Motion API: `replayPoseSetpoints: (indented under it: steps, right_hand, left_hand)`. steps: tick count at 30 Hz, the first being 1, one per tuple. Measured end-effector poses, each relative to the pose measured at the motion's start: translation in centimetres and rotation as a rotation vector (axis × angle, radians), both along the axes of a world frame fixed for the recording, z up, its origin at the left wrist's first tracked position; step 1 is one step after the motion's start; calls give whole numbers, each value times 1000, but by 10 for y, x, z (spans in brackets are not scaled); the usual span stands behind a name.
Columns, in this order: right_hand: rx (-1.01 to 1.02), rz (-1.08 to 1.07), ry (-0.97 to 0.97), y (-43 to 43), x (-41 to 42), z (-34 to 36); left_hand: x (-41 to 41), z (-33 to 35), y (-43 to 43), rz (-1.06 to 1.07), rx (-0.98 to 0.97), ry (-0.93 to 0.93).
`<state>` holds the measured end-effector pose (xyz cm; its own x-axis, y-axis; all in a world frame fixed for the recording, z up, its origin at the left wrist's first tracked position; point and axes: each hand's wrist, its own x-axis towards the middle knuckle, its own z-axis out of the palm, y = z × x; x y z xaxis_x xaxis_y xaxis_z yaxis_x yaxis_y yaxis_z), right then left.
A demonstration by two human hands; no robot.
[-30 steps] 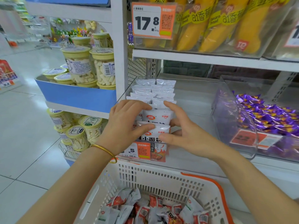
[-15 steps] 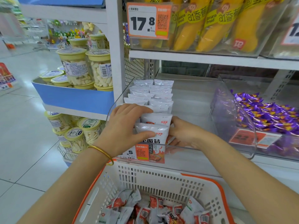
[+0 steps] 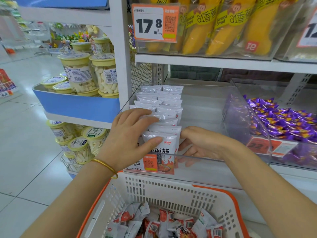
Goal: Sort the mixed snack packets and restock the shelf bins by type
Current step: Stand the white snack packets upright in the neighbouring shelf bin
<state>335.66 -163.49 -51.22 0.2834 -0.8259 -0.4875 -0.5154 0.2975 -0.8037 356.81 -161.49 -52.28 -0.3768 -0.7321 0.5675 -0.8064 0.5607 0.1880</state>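
White snack packets (image 3: pixel 161 100) with red print stand in two rows at the left of a clear shelf bin (image 3: pixel 205 107). My left hand (image 3: pixel 128 134) grips the front packets, fingers over their tops and thumb on the face of the front packet (image 3: pixel 167 145). My right hand (image 3: pixel 200 143) is inside the bin, its fingers touching the right edge of the front packets and reaching down behind the clear front wall. Below, a white basket with an orange rim (image 3: pixel 171 188) holds several mixed red-and-white packets (image 3: pixel 163 222).
A second clear bin of purple wrapped candies (image 3: pixel 283 121) sits to the right. Banana bread packs (image 3: pixel 223 26) fill the shelf above, behind a 17.8 price tag (image 3: pixel 154 23). Left of the white upright, yellow-lidded jars (image 3: pixel 80 73) stand on a blue tray (image 3: pixel 77 105). Tiled floor lies to the left.
My right hand has dropped from the front of the packets down into the bin beside them. My left hand keeps its grip on the front packets, which now stand straighter.
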Motion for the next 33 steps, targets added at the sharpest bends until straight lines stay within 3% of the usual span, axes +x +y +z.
replayPoseSetpoints:
  steps: [5,13,15,17,18,20,21,22,24,27,33]
  right_hand:
    - [34,164,-19,5,-4,3]
    - [-19,321,85,13,13,8]
    - [-155,305,165,24,6,17]
    - [-426,177,218,43,-6,31]
    - [-544,92,178,59,-15,38]
    - [-592,-37,-112,96,-28,40]
    - [-539,-15,-179,111,-28,29]
    - [-470,76,-104,120,-26,11]
    - [-319,311,171,117,-12,-46]
    - [-146,395,449,81,15,-164]
    - [-141,553,528,54,43,-338]
  left_hand:
    - [4,-2,3,131,87,-102]
    - [5,-7,0,113,86,-117]
    - [5,-3,5,97,41,-55]
    - [4,3,20,66,-70,74]
    - [5,3,32,52,-147,142]
    - [5,-7,59,26,-230,220]
    - [6,-18,71,8,-202,220]
    - [8,-32,80,-9,-138,193]
    - [15,-67,89,-11,44,78]
    - [30,-114,90,32,317,-69]
    - [45,-165,91,148,623,-90]
